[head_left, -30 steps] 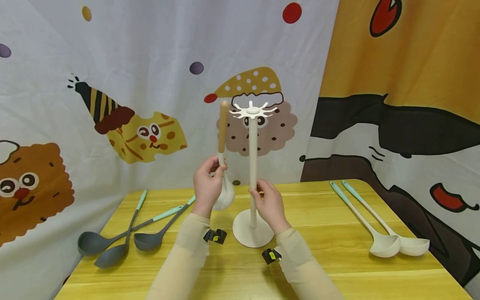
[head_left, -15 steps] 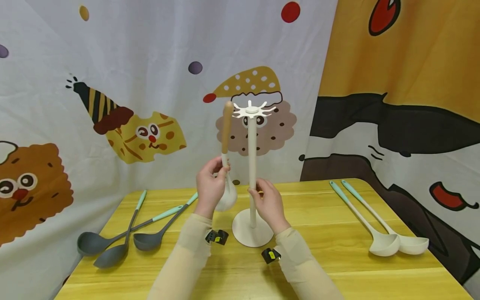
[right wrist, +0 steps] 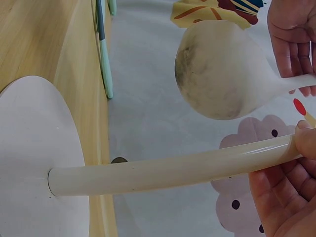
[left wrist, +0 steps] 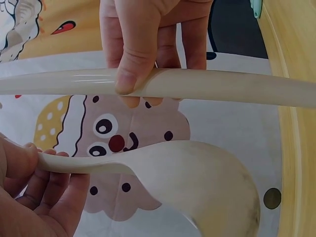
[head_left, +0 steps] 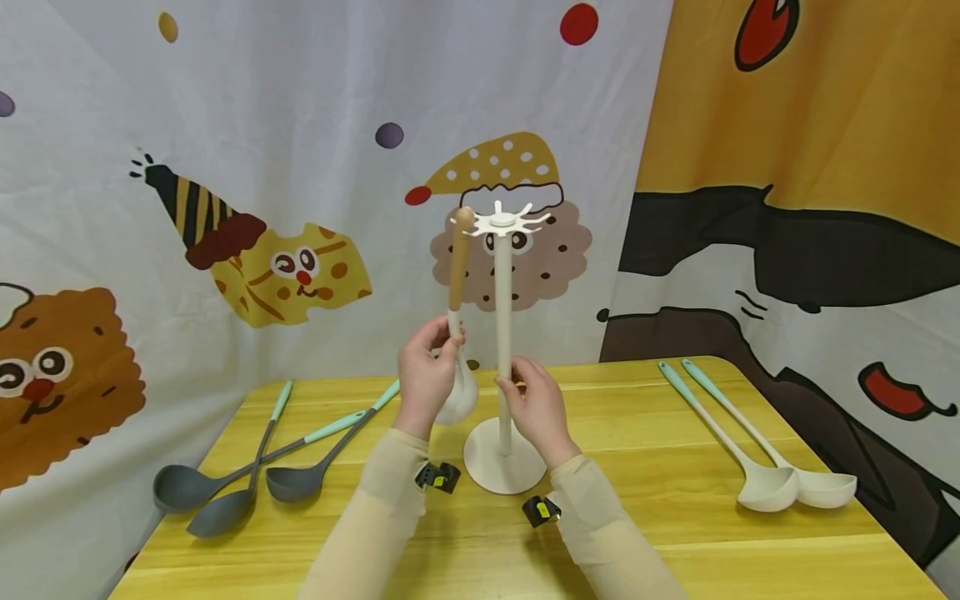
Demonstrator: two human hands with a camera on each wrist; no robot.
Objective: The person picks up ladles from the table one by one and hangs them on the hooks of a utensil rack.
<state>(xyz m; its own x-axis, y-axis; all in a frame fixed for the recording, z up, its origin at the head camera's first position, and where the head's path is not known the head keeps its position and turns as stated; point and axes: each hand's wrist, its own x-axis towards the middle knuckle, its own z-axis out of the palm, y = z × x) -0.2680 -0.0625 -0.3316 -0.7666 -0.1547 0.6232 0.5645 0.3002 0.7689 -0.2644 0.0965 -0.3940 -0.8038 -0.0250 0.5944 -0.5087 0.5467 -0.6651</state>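
Observation:
My left hand (head_left: 427,371) pinches the white neck of a ladle (left wrist: 197,177) with a wooden handle. The ladle hangs bowl down, its handle (head_left: 459,267) rising to the hooks at the top of a white utensil stand (head_left: 504,300). Whether the handle's tip touches a hook I cannot tell. Low on the stand's pole, my right hand (head_left: 538,408) grips it between thumb and fingers. The stand is upright on its round base (right wrist: 39,148). In the right wrist view the ladle's bowl (right wrist: 217,69) is beside the pole, apart from it.
Several dark grey ladles with mint handles, one of them a grey ladle (head_left: 296,483), lie at the left of the wooden table (head_left: 637,533). Two white ladles (head_left: 768,490) with mint handles lie at the right. A cartoon-printed curtain (head_left: 315,108) hangs behind.
My left hand has moved the ladle a little to the right, bringing the handle's top up to the stand's hooks. My right hand keeps its hold on the pole.

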